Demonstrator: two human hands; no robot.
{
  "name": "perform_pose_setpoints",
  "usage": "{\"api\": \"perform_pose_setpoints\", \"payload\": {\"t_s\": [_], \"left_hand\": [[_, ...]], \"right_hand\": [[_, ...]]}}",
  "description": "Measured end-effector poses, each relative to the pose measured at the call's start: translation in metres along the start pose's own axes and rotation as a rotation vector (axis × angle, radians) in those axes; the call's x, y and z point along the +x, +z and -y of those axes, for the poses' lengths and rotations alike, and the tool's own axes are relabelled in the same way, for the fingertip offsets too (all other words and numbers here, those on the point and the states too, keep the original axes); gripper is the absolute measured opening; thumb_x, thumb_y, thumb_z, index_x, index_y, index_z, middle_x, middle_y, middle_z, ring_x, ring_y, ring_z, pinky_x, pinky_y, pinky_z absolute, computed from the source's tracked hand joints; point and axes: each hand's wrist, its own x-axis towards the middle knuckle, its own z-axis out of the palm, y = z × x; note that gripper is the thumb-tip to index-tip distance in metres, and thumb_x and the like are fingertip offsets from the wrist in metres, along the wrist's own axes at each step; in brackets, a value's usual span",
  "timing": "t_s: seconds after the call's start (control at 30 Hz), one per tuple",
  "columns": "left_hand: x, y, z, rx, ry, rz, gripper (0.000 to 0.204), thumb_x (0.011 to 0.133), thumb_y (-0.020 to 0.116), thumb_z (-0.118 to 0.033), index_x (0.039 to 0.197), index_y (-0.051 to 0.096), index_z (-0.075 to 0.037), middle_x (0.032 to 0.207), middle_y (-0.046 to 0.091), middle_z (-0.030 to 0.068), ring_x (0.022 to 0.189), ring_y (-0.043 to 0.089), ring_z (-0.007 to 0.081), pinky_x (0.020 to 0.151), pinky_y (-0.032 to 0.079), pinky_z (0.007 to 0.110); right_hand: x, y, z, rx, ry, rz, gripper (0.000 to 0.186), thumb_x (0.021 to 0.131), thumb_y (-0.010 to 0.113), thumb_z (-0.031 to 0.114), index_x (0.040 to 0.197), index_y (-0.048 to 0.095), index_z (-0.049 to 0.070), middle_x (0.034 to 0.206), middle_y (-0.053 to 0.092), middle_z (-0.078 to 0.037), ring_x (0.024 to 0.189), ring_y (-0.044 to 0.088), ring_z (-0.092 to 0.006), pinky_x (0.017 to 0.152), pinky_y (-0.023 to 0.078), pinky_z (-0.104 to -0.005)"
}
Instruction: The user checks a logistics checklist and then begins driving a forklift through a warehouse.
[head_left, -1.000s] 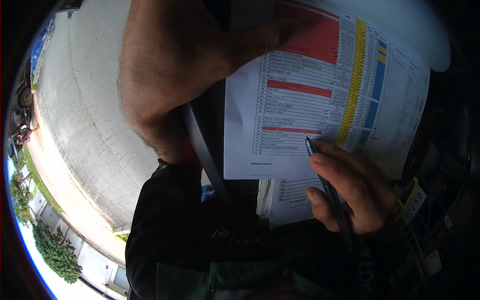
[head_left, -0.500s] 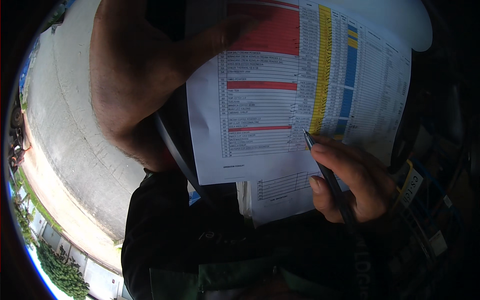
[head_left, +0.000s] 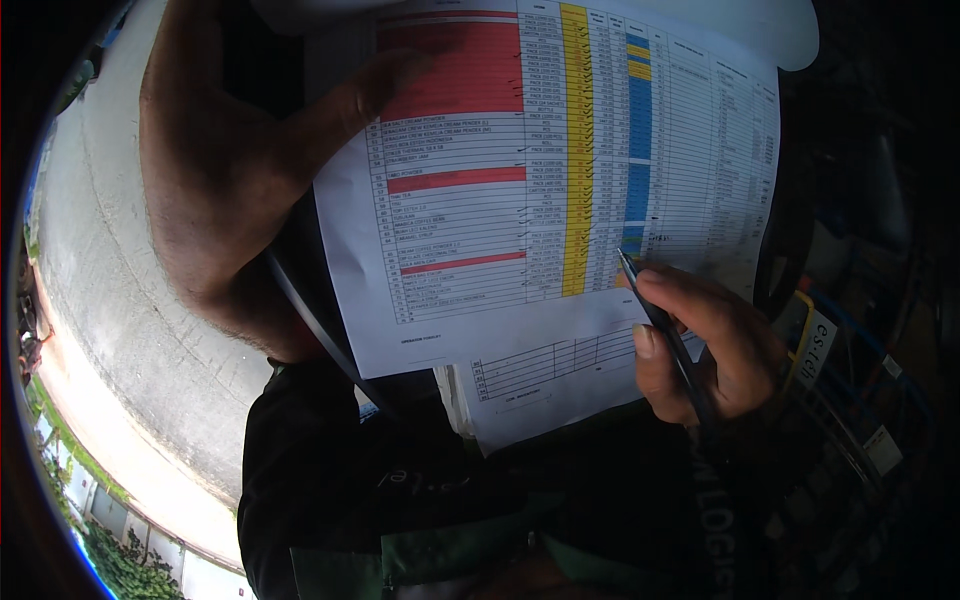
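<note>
Daylight floods the left side, where a broad stretch of grey concrete ground (head_left: 110,240), marked by thin dark lines, curves along the rim. Beyond it runs a paler, sunlit strip of ground (head_left: 120,430), edged by a narrow band of green grass (head_left: 76,443). Farther out, at the lower left, stand a whitish wall (head_left: 168,548) with a greyish panel (head_left: 107,512) and leafy green foliage (head_left: 130,565). The right side lies in deep shade: yellow and blue bars (head_left: 803,325) show there near a white label (head_left: 815,350) and a smaller pale card (head_left: 882,451).
</note>
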Motion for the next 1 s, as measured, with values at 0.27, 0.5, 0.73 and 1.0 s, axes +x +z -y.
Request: {"api": "perform_pose_setpoints", "payload": {"t_s": [0.27, 0.5, 0.73, 1.0], "left_hand": [[-0.013, -0.001, -0.011, 0.186, -0.177, -0.015, 0.102, 0.076, 0.082, 0.005, 0.162, 0.026, 0.007, 0.154, 0.047, 0.0298, 0.144, 0.05, 0.0412, 0.119, 0.044, 0.054], [0.02, 0.018, -0.048, 0.107, -0.456, -0.007, 0.086, 0.09, 0.074, 0.004, 0.163, 0.029, 0.003, 0.152, 0.05, 0.0323, 0.144, 0.051, 0.0409, 0.117, 0.048, 0.057], [0.001, 0.002, -0.006, 0.088, -0.107, -0.032, 0.106, 0.073, 0.081, 0.007, 0.162, 0.024, 0.009, 0.154, 0.046, 0.0319, 0.144, 0.049, 0.044, 0.119, 0.044, 0.054], [-0.015, -0.015, -0.013, 0.155, -0.158, -0.056, 0.111, 0.067, 0.084, 0.013, 0.161, 0.026, 0.009, 0.152, 0.05, 0.03, 0.144, 0.049, 0.0394, 0.12, 0.043, 0.051]], "right_hand": [[0.0, -0.024, 0.011, -0.113, 0.211, 0.099, 0.028, 0.091, 0.077, 0.008, 0.115, 0.071, -0.004, 0.098, 0.078, -0.017, 0.077, 0.077, -0.0209, 0.066, 0.064, -0.0303], [-0.008, -0.014, 0.003, -0.084, 0.181, -0.022, 0.027, 0.088, 0.079, 0.007, 0.112, 0.072, -0.003, 0.094, 0.078, -0.016, 0.07, 0.075, -0.0173, 0.062, 0.062, -0.0285], [-0.003, -0.009, -0.002, -0.074, 0.16, -0.033, 0.024, 0.087, 0.08, 0.008, 0.107, 0.072, -0.002, 0.09, 0.078, -0.015, 0.072, 0.077, -0.0187, 0.063, 0.063, -0.0287], [0.01, -0.014, 0.002, -0.108, 0.141, 0.083, 0.02, 0.092, 0.075, 0.012, 0.107, 0.071, -0.001, 0.09, 0.078, -0.016, 0.076, 0.078, -0.0247, 0.065, 0.064, -0.0329]]}}
